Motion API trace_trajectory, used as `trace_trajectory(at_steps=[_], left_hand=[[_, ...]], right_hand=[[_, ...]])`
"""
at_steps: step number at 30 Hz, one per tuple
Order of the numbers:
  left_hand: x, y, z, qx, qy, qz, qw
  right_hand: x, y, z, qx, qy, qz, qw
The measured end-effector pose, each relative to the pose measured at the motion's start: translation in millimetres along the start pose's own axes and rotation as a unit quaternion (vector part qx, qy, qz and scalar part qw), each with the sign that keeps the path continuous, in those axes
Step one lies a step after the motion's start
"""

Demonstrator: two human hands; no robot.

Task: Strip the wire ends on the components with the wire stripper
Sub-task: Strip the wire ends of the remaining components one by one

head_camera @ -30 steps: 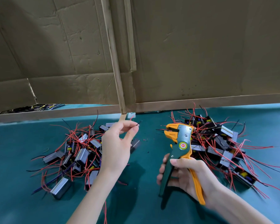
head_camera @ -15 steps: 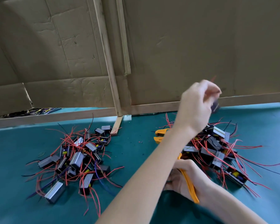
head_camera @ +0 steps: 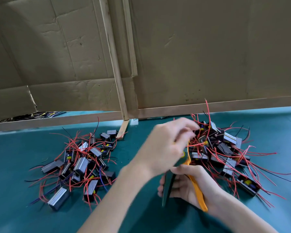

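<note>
The stripper point(head_camera: 196, 189) is held low in the view, at about 5 o'clock from the centre, above the green mat point(head_camera: 15, 157). Its dark green and orange handles are wrapped by the curled fingers and thumb of the right hand point(head_camera: 185, 184), and the handles are seen spread apart. The tool's head is hidden behind the left hand point(head_camera: 165, 147), which is reached across the body and is blurred. Its fingertips are bent at the near edge of the right pile point(head_camera: 222, 148), among red wires; whether anything is pinched cannot be told. That pile of small boxed components with red and black leads is spread at 3 o'clock from the hands. The left pile point(head_camera: 81, 163), of like parts, is laid at 9 o'clock, well apart from both hands. Behind both piles, at 12 o'clock, a wall of cardboard point(head_camera: 208, 47) is stood, and a wooden batten point(head_camera: 114, 64) is leaned against it down to the mat.
</note>
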State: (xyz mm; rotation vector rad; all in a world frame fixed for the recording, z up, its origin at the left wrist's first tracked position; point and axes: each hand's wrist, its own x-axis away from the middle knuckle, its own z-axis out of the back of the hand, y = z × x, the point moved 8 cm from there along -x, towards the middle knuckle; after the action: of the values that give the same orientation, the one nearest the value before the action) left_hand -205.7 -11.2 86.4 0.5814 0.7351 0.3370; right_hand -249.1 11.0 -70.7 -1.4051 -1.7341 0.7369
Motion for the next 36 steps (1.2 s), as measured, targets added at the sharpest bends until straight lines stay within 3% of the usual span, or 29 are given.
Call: trace_trajectory(at_steps=[3,7,10,20,26,29,32,34,36], left_hand=[[35,-59,61,-0.115,0.068,0.114,0.984],[84,-144,123,-0.402,0.030,0.287,0.869],[105,-176,135,-0.447,0.003,0.323,0.834],[113,-178,129,-0.465,0.082,0.278,0.837],[103,-138,130,-0.438,0.236,0.171,0.850],[100,-99,117,-0.361,0.330,0.051,0.871],[92,-68,85,-0.264,0.314,-0.037,0.911],[88,-60,66,-0.189,0.290,-0.018,0.938],[85,-70,57,-0.078,0.280,0.077,0.954]], right_hand=[[2,-3,-6,-0.028,-0.007,-0.005,1.000],[3,-4,-12,-0.025,-0.005,-0.006,1.000],[3,-4,-13,-0.019,0.001,-0.006,1.000],[5,-5,-15,-0.019,0.003,-0.003,1.000],[6,-7,-13,-0.017,0.011,0.012,1.000],[7,-9,-11,-0.011,0.015,0.029,0.999],[6,-14,-7,-0.009,0.025,0.051,0.998],[7,-17,-5,-0.012,0.032,0.064,0.997],[7,-20,-2,-0.020,0.040,0.071,0.996]])
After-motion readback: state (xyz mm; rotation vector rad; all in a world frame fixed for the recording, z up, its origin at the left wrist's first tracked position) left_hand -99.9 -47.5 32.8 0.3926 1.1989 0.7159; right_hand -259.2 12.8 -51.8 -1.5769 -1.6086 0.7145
